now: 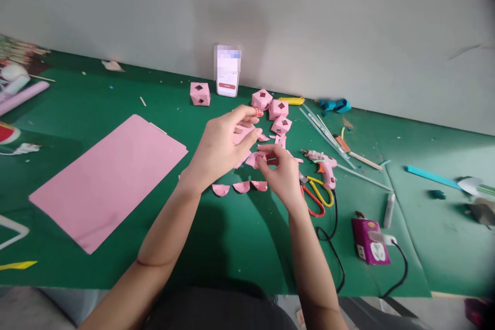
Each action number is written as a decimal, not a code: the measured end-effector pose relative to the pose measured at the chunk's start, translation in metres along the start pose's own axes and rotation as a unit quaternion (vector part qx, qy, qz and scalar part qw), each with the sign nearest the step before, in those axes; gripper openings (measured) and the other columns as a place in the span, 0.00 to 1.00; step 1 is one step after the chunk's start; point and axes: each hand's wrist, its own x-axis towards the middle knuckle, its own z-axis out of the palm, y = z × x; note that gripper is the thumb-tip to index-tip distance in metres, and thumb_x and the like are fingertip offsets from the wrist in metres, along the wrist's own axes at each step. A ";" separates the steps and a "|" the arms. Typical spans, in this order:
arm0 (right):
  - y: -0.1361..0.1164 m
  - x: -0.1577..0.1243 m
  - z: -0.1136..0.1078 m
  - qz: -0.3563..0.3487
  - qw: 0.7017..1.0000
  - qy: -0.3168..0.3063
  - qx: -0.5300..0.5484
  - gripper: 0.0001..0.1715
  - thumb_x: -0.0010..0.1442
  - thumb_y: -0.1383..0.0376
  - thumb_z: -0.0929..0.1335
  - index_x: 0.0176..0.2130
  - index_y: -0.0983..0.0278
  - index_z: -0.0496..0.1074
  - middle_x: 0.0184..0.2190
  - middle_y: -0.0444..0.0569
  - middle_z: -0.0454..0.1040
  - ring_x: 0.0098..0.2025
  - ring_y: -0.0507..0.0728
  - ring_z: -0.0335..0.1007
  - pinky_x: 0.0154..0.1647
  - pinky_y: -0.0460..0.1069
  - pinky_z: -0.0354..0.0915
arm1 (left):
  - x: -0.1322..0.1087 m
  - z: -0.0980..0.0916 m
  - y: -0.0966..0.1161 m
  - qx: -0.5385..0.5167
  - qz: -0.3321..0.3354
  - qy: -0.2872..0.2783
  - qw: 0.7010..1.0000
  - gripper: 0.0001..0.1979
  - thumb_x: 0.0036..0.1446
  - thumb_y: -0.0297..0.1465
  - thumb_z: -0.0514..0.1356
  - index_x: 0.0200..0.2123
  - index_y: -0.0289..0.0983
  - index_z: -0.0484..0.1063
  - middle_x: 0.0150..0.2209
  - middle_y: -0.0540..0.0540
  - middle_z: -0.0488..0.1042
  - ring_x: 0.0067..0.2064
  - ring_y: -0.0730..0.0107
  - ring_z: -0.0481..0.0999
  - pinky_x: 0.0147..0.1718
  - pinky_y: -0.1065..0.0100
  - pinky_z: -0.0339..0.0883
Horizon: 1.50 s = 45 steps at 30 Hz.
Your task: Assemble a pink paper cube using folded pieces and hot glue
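The left hand [222,147] and right hand [281,174] meet above the green surface [232,237], the fingers of both pinched closed on a small pink paper piece [252,160] held between them, just off the surface. Directly below lie three cut pink petals [242,186] in a row. Behind the hands stand several pink paper cubes [278,109], with another one apart beside a phone [227,71] propped against the wall. A large pink sheet [108,180] lies to the left. To the right rest scissors [315,197], a pink glue gun [325,166] and a purple power strip [367,241].
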 end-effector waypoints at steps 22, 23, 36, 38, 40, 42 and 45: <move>-0.027 -0.015 -0.009 -0.051 0.975 0.170 0.131 0.09 0.66 0.61 0.71 0.47 0.58 0.75 0.43 0.49 0.81 0.43 0.56 0.80 0.46 0.53 0.78 | -0.005 0.027 0.002 -0.069 -0.046 -0.087 0.993 0.19 0.61 0.27 0.64 0.55 0.42 0.70 0.41 0.48 0.83 0.43 0.67 0.84 0.46 0.64 0.78; -0.027 -0.015 -0.009 -0.053 0.974 0.167 0.141 0.09 0.66 0.61 0.71 0.47 0.58 0.75 0.43 0.49 0.81 0.43 0.56 0.80 0.46 0.52 0.78 | -0.005 0.028 0.002 -0.066 -0.047 -0.079 0.994 0.19 0.60 0.27 0.64 0.54 0.42 0.70 0.41 0.49 0.83 0.43 0.68 0.83 0.45 0.65 0.78; -0.021 -0.008 -0.017 0.025 0.976 0.136 0.166 0.09 0.61 0.58 0.74 0.39 0.61 0.78 0.35 0.47 0.83 0.35 0.55 0.80 0.40 0.53 0.78 | -0.003 0.028 0.004 -0.019 -0.065 -0.007 0.998 0.14 0.59 0.28 0.65 0.48 0.41 0.70 0.35 0.52 0.83 0.34 0.70 0.83 0.37 0.69 0.77; -0.019 -0.006 -0.019 0.039 0.973 0.124 0.192 0.10 0.61 0.58 0.74 0.38 0.61 0.78 0.33 0.47 0.83 0.34 0.56 0.80 0.39 0.53 0.78 | -0.003 0.028 0.004 -0.017 -0.068 -0.004 0.998 0.14 0.58 0.27 0.65 0.47 0.41 0.69 0.35 0.51 0.83 0.34 0.70 0.84 0.37 0.69 0.77; -0.016 -0.004 -0.019 0.044 0.968 0.117 0.216 0.11 0.62 0.56 0.73 0.38 0.62 0.78 0.32 0.46 0.82 0.33 0.56 0.79 0.39 0.53 0.78 | -0.003 0.028 0.003 -0.010 -0.067 -0.001 0.998 0.14 0.58 0.26 0.65 0.47 0.40 0.69 0.35 0.51 0.82 0.35 0.70 0.84 0.38 0.68 0.77; -0.015 -0.003 -0.020 0.040 0.967 0.116 0.223 0.13 0.64 0.55 0.72 0.38 0.62 0.79 0.32 0.46 0.82 0.33 0.55 0.79 0.38 0.53 0.78 | -0.002 0.029 0.002 -0.005 -0.061 0.001 0.998 0.14 0.59 0.26 0.65 0.48 0.40 0.69 0.35 0.51 0.82 0.35 0.70 0.84 0.38 0.68 0.77; -0.016 -0.004 -0.019 0.025 0.972 0.108 0.205 0.13 0.64 0.54 0.73 0.38 0.62 0.79 0.32 0.47 0.82 0.33 0.55 0.79 0.38 0.52 0.77 | -0.002 0.029 0.001 0.000 -0.060 0.000 0.998 0.14 0.59 0.27 0.64 0.48 0.40 0.69 0.35 0.51 0.83 0.34 0.70 0.84 0.37 0.68 0.76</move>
